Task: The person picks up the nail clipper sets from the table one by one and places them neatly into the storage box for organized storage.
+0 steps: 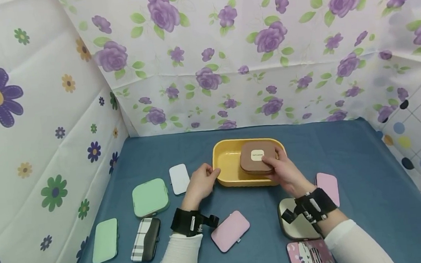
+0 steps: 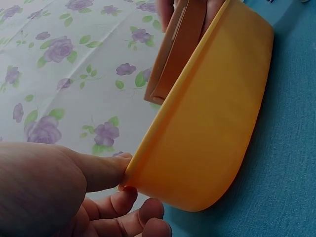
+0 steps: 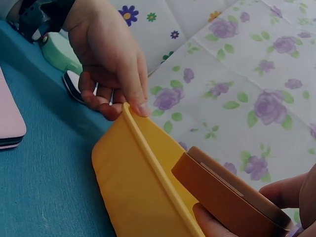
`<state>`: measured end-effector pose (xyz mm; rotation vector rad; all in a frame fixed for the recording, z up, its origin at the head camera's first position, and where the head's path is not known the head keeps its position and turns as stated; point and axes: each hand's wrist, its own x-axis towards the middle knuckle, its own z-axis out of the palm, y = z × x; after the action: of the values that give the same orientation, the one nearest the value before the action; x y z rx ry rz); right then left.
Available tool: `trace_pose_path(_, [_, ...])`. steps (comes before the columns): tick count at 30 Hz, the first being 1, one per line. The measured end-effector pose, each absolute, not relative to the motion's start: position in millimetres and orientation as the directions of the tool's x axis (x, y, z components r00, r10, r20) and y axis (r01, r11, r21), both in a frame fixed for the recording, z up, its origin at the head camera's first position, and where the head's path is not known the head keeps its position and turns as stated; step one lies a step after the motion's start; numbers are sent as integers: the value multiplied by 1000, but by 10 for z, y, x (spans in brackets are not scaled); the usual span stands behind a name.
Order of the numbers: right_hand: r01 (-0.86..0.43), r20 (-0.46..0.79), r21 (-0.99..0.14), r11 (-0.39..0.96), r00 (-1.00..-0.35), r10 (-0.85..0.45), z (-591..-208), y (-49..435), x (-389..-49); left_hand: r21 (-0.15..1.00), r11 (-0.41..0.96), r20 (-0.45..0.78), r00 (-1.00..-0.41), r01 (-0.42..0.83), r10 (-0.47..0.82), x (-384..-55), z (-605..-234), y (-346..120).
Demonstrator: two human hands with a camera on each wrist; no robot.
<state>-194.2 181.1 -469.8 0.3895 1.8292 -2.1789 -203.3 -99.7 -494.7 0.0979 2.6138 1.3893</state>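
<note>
A yellow oval-cornered basin (image 1: 232,184) stands on the blue cloth in the middle. My left hand (image 1: 202,184) pinches its left rim between thumb and forefinger, the other fingers loosely bent below, as the left wrist view shows. My right hand (image 1: 288,172) grips a brown square case (image 1: 250,156) with a cream label, thumb on top and fingers underneath. In the right wrist view the brown case (image 3: 222,197) is tilted above the basin's edge (image 3: 153,163), partly over its inside. Whether the case touches the basin's floor I cannot tell.
Left lie a white case (image 1: 179,179), a green square case (image 1: 150,197), a green oblong case (image 1: 105,241) and a plaid case (image 1: 143,240). A pink case (image 1: 230,231) lies in front. Rightward are a beige case (image 1: 297,226), a cartoon case (image 1: 310,255) and another pink case (image 1: 328,188).
</note>
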Motion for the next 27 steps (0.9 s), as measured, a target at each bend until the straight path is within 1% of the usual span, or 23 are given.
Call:
trace_pose_path(9, [356,-356,-929,-103,-934,-21,-4749,1665,-2099,829,558,-131,-981,-29,144,-2020,-4938,-999])
trace_pose_path(18, [327,-331,-940,100,-943,-27,-4825,1524,-2177,827,562,-127,-980,-21,150,-2016,-4935,-1000])
trace_pose_path(27, [275,-287,-939,207,-958,-28,-4859,1387,-2200,830,558,-115,-981,-9,155,-2015,-4943,-999])
